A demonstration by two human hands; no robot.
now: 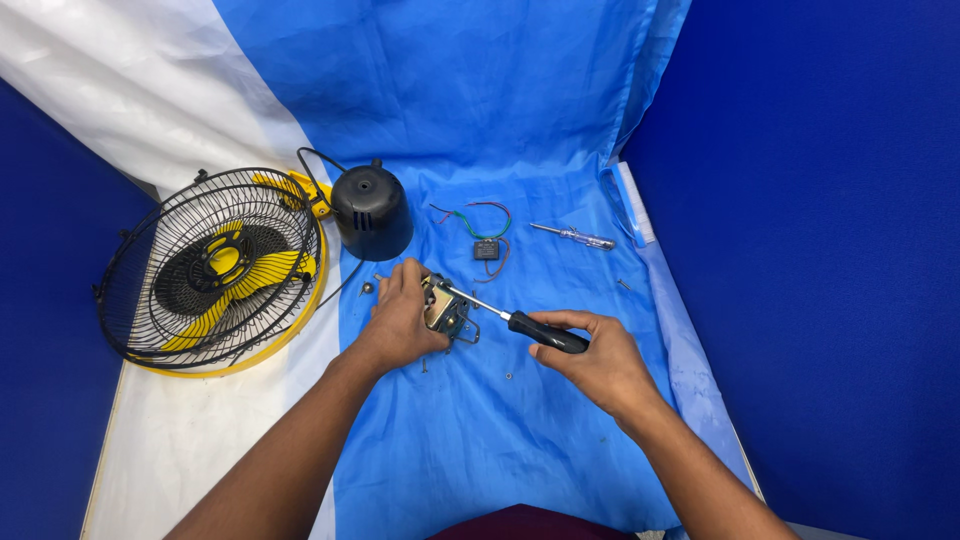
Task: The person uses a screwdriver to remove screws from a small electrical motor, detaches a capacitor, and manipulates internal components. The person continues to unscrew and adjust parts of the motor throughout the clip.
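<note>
Fan grille (pixel 215 270), round and of black wire with a yellow rim, lies flat at the left of the table (pixel 190 440), its yellow blades showing through the mesh. Just beside it to the right we see a black plastic motor cover (pixel 371 210), dome-shaped, standing on the blue sheet (pixel 480 420) that drapes the table and the wall behind.

At centre, our left hand (pixel 400 320) closes over a small metal assembly (pixel 446 310), brass-coloured and grey, pressing it down on the sheet. Our right hand (pixel 600 365) grips the black handle of a screwdriver (pixel 525 326). The tool's long axis runs from lower right to upper left, nearly level with the sheet, its slim steel shaft pointing up-left with the tip meeting the assembly at the left hand's fingers.

Beyond the hands lies a small black block (pixel 486 249) with a loop of thin green, red and purple wires. To its right rests a second, slimmer screwdriver (pixel 575 236) with a clear handle, lying nearly sideways. A few tiny screws (pixel 508 376) are scattered on the sheet near the hands.
</note>
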